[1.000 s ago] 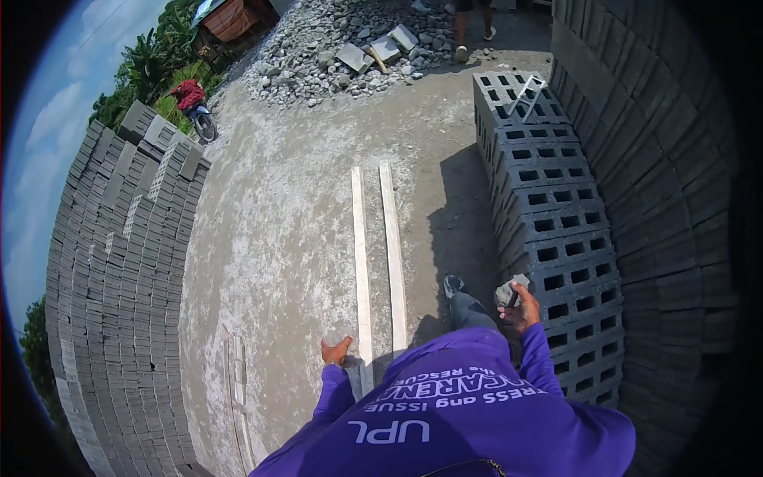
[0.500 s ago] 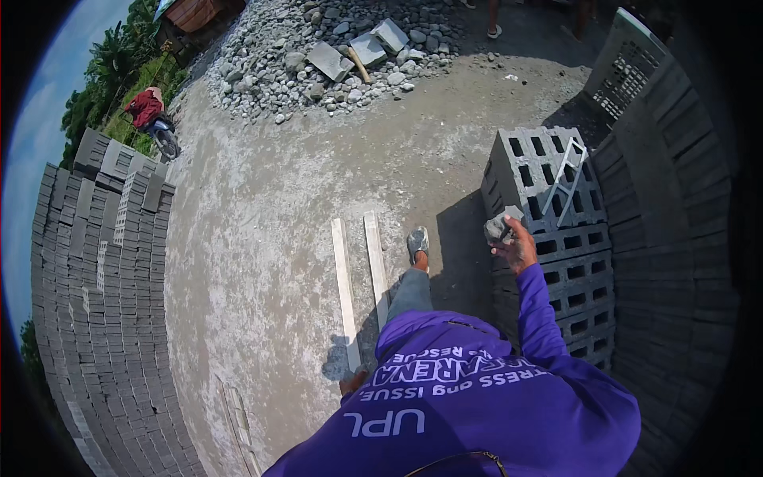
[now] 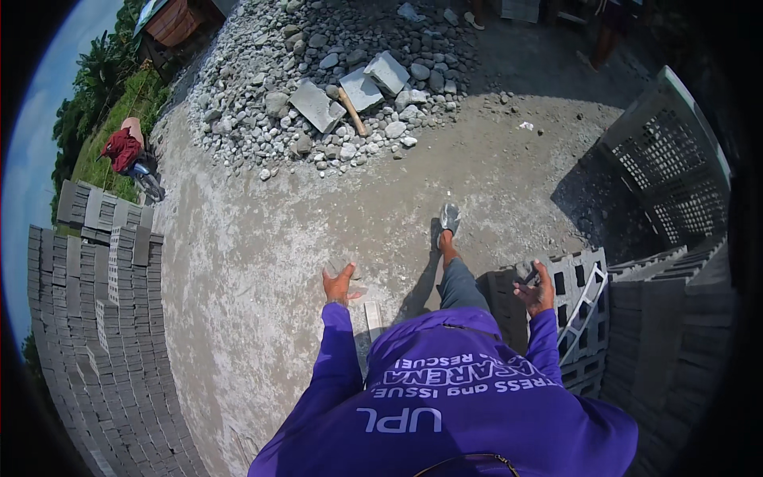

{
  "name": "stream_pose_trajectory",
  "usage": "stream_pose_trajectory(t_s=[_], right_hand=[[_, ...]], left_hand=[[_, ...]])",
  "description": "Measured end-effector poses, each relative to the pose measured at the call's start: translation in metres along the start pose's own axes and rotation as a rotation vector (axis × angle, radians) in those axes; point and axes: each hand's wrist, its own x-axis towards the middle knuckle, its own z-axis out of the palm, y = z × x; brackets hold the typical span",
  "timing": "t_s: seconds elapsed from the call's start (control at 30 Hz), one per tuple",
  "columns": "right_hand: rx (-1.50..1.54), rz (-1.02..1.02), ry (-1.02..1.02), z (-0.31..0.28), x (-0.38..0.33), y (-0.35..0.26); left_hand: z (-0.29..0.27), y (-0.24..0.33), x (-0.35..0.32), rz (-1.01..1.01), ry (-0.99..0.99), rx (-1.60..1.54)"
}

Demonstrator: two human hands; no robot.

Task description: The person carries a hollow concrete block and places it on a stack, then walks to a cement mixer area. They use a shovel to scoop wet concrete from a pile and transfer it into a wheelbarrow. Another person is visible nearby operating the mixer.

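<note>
Right hand (image 3: pixel 537 291): fingers and thumb closed about a grey chunk (image 3: pixel 524 273), which they partly cover.
Chunk position: in that hand, beside the hollow-block stack (image 3: pixel 569 280); whether it touches the stack cannot be told from where I stand.
Left hand (image 3: pixel 340 284): fingers and thumb partly spread, near a pale wooden strip (image 3: pixel 373 318); whether it pinches anything cannot be told.
Handling: as I judge it, grip firmly between thumb and fingers, knuckles clear of block edges.
Footing: set each shoe (image 3: pixel 449 216) flat, clear of the stone heap (image 3: pixel 238 95).
Shirt print: white lettering (image 3: pixel 401 420) on the purple shirt (image 3: pixel 517 429), inverted from here.
</note>
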Motion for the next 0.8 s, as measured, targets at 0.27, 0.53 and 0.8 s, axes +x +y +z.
stream_pose_trajectory(t_s=[0.27, 0.53, 0.8], right_hand=[[-0.146, 0.012, -0.183, 0.257, 0.212, -0.148], [-0.632, -0.697, -1.053, 0.597, 0.201, -0.356], [-0.976, -0.576, -0.376, 0.431, 0.461, -0.328]], left_hand=[[0.238, 0.271, 0.109, 0.043, -0.239, -0.440], [0.353, 0.599, 0.182, 0.543, -0.044, -0.322], [0.496, 0.360, 0.325, 0.177, -0.185, 0.718]])
